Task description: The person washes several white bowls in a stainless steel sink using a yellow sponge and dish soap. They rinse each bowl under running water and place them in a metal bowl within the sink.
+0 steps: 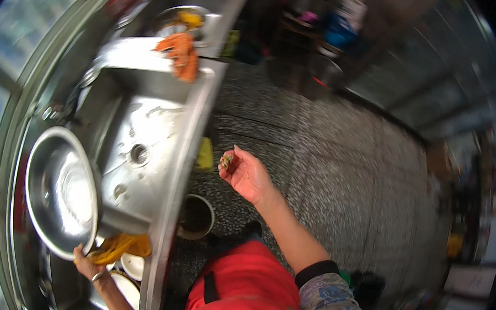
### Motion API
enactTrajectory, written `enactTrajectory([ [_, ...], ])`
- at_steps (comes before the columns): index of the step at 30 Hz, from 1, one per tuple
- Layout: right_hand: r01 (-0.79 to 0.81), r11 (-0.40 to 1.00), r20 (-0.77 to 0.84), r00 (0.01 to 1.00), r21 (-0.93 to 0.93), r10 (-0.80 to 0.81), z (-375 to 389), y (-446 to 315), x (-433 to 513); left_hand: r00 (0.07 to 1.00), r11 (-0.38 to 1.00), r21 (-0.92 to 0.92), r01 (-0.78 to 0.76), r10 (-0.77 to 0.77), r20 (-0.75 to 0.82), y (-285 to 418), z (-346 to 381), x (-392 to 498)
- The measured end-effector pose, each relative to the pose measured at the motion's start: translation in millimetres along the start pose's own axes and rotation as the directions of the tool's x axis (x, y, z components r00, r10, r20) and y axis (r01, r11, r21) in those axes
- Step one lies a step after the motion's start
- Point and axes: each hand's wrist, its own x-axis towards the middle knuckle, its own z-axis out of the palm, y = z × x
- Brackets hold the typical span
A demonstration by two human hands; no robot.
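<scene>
My left hand point(88, 265) grips the rim of a large stainless steel basin point(62, 192), which is tilted over the left side of the sink. Beside that hand, a yellow-brown cloth point(125, 247) hangs on the divider between two sink bowls. My right hand point(247, 176) is raised over the floor, right of the sink's front edge, with its fingers curled around a small clump of mixed-coloured scraps point(225, 162). Between my hands lies the steel sink bowl point(154, 120) with its round drain point(139, 154) and some wet residue. White dishes point(132, 265) sit in the nearer bowl.
An orange cloth point(181, 56) drapes over the far sink's edge, near a metal bowl point(196, 10) with yellow contents. On the floor stand a bucket point(197, 217) with dark contents and, further off, a pot point(325, 71). A cardboard box point(441, 160) is at the right.
</scene>
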Motion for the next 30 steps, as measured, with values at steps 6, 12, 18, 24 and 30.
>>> enactTrajectory([
  [6, 0.558, 0.824, -0.318, 0.801, 0.096, -0.506, -143, -98, -232, 0.995, 0.95, 0.298, 0.088, -0.097, 0.016, 10, -17, 45],
  [12, 0.929, 0.2, -0.497, 0.021, -0.31, -0.868, -242, -137, -527, 0.996, 0.87, 0.492, 0.009, -0.051, 0.073, -9, 48, -6],
  [18, 0.416, -0.102, -0.325, -0.822, -0.904, -0.468, -295, -128, -700, 0.98, 0.792, 0.597, -0.127, 0.006, 0.201, -30, 112, -90],
  [24, -0.197, 0.723, -0.44, -0.68, -0.662, -0.587, -578, -53, -835, 0.96, 0.747, 0.649, -0.144, -0.053, 0.274, -84, 139, -141],
  [30, 0.371, 0.437, -0.563, -0.666, -0.819, -0.489, -549, -101, -789, 0.965, 0.785, 0.59, -0.188, 0.034, 0.262, -48, 123, -156],
])
